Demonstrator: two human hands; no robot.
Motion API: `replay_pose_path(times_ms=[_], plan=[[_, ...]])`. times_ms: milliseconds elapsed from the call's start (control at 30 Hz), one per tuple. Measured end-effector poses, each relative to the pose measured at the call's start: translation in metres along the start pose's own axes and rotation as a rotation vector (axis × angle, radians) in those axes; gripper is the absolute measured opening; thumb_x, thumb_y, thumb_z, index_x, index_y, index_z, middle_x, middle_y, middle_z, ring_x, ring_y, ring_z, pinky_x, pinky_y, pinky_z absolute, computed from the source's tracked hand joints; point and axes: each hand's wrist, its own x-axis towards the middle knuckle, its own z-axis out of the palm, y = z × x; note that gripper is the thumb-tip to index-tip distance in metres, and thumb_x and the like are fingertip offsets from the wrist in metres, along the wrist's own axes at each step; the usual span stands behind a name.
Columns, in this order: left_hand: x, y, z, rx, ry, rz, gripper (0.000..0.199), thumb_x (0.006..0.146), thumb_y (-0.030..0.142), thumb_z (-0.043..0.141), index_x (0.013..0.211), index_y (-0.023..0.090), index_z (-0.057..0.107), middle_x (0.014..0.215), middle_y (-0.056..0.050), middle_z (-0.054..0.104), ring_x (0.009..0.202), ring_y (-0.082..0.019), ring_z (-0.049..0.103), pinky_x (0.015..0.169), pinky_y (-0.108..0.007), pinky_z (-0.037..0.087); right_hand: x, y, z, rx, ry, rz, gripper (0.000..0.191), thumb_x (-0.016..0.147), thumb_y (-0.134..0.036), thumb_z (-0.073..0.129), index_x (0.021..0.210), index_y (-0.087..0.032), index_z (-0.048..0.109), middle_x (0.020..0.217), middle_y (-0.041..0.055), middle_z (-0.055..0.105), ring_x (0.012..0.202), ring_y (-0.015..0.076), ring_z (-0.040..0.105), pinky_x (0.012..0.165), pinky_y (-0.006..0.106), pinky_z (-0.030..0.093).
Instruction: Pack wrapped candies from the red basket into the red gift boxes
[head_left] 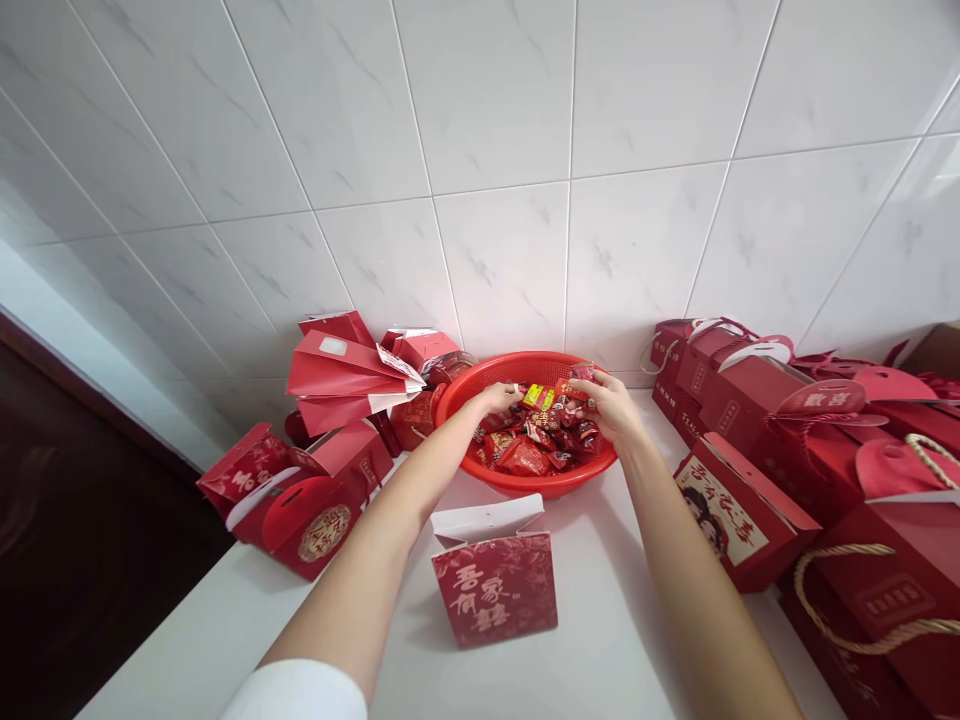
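Note:
A red plastic basket point(536, 487) full of wrapped candies point(525, 455) stands against the wall. My left hand point(497, 398) reaches over its left rim, with fingers pinched among the candies; what they hold is too small to make out. At the right side of the basket, my right hand point(609, 405) is closed on red candy packets point(576, 388). A yellow packet point(538, 397) lies between my hands. In front of the basket, between my forearms, an upright red gift box point(496, 590) has its white-lined top flap raised.
Several red gift boxes with rope handles point(892, 590) crowd the right side of the white table point(600, 660). More red boxes point(315, 510) and folded cartons point(349, 370) pile up on the left. A tiled wall point(502, 260) rises behind the basket.

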Motion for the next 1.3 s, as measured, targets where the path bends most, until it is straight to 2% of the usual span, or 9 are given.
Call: replay_pose_path(times_ms=[200,300,400,500,600,733,900,1100,1300], plan=[[0.003,0.01,-0.002,-0.115,0.098,-0.057,0.032,0.096,0.039,0.059,0.117,0.016,0.064,0.122,-0.006,0.063,0.105,-0.026,0.063,0.089,-0.041,0.056,0.001,0.002,-0.001,0.009,0.003,0.002,0.025,0.058,-0.022,0.074,0.077,-0.018,0.058,0.065,-0.0021,0.06,0.048,0.0099,0.054,0.04,0.02,0.041],[-0.001,0.023,-0.007,-0.204,0.157,-0.031,0.025,0.092,0.035,0.065,0.105,0.013,0.067,0.102,-0.006,0.069,0.089,-0.02,0.067,0.081,-0.038,0.058,0.003,0.003,-0.002,0.032,-0.006,0.005,0.028,0.056,-0.023,0.076,0.077,-0.017,0.058,0.064,-0.0019,0.06,0.048,0.0101,0.055,0.041,0.02,0.04],[-0.015,0.042,-0.012,-0.336,0.225,0.081,0.024,0.08,0.035,0.076,0.089,0.013,0.071,0.088,-0.004,0.072,0.08,-0.018,0.069,0.084,-0.037,0.056,0.001,-0.001,-0.002,0.103,-0.057,0.043,0.032,0.054,-0.023,0.079,0.08,-0.015,0.061,0.067,-0.0008,0.062,0.05,0.0097,0.055,0.043,0.021,0.04],[-0.041,0.063,-0.014,-0.45,0.26,0.223,0.03,0.068,0.038,0.081,0.085,0.015,0.074,0.094,-0.006,0.075,0.09,-0.02,0.07,0.094,-0.038,0.053,-0.007,-0.01,0.004,0.195,-0.18,0.077,0.036,0.056,-0.023,0.081,0.086,-0.016,0.063,0.074,-0.0007,0.064,0.051,0.007,0.053,0.044,0.019,0.038],[-0.075,0.079,-0.017,-0.519,0.254,0.429,0.024,0.062,0.031,0.082,0.081,0.017,0.079,0.1,-0.008,0.077,0.102,-0.024,0.069,0.098,-0.039,0.05,-0.023,-0.022,0.014,0.25,-0.363,0.075,0.038,0.059,-0.025,0.082,0.091,-0.017,0.063,0.072,-0.0033,0.06,0.05,0.0047,0.048,0.042,0.017,0.034],[-0.117,0.094,-0.027,-0.378,0.297,0.637,0.008,0.07,0.022,0.076,0.077,0.023,0.08,0.108,-0.007,0.075,0.109,-0.023,0.066,0.09,-0.034,0.051,-0.047,-0.036,0.025,0.276,-0.526,0.053,0.041,0.063,-0.026,0.083,0.098,-0.019,0.063,0.065,-0.0066,0.053,0.045,0.0032,0.039,0.039,0.015,0.029],[-0.153,0.102,-0.038,-0.174,0.411,0.8,0.012,0.077,0.018,0.069,0.079,0.023,0.079,0.109,-0.008,0.074,0.104,-0.022,0.067,0.081,-0.032,0.053,-0.076,-0.052,0.031,0.315,-0.55,0.008,0.041,0.067,-0.027,0.082,0.102,-0.015,0.065,0.06,-0.0075,0.047,0.045,0.002,0.033,0.038,0.014,0.028],[-0.176,0.096,-0.039,-0.023,0.445,0.906,0.016,0.083,0.014,0.065,0.083,0.023,0.079,0.117,-0.007,0.069,0.09,-0.017,0.069,0.082,-0.032,0.057,-0.093,-0.058,0.033,0.325,-0.583,-0.001,0.039,0.068,-0.025,0.082,0.102,-0.014,0.067,0.06,-0.007,0.046,0.044,0.0009,0.031,0.038,0.013,0.028],[-0.189,0.093,-0.044,0.068,0.497,0.972,0.015,0.086,0.014,0.065,0.085,0.023,0.078,0.116,-0.007,0.069,0.088,-0.016,0.07,0.081,-0.032,0.059,-0.1,-0.063,0.029,0.21,-0.687,0.034,0.04,0.072,-0.028,0.079,0.106,-0.012,0.068,0.054,-0.0073,0.044,0.039,0.0007,0.029,0.034,0.015,0.019]])
